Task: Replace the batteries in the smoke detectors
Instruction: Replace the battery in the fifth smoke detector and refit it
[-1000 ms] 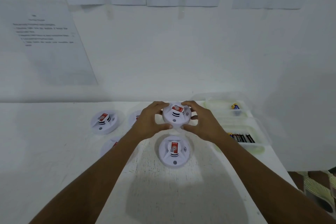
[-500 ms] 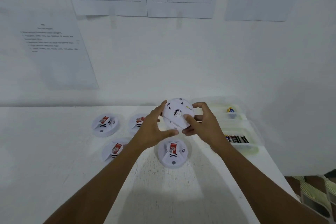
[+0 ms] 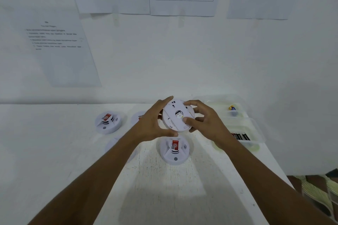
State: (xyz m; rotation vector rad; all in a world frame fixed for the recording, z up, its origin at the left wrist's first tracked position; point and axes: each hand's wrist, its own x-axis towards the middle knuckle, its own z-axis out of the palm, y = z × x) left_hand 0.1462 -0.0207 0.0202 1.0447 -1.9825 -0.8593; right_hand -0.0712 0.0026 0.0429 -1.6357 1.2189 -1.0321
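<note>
A round white smoke detector (image 3: 176, 116) is held above the table with its flat back facing me. My left hand (image 3: 152, 124) grips its left rim and my right hand (image 3: 203, 119) its right rim, thumb pressed on the back plate. Below it another detector (image 3: 174, 150) with a red label lies face up on the white table (image 3: 164, 192). A third detector (image 3: 108, 122) lies to the left. Two more are partly hidden behind my left arm: one (image 3: 137, 117) at the back, one (image 3: 112, 143) nearer.
At the right stand two clear plastic trays: the far tray (image 3: 222, 110) holds a yellow-blue battery (image 3: 232, 108), the near tray (image 3: 254, 133) several dark batteries (image 3: 241, 136). Printed sheets hang on the white wall behind. The table's right edge drops to a patterned floor.
I lifted the detector off the table and turned it over, so its back now faces me. Both hands have shifted around its rim, and the view tilted slightly.
</note>
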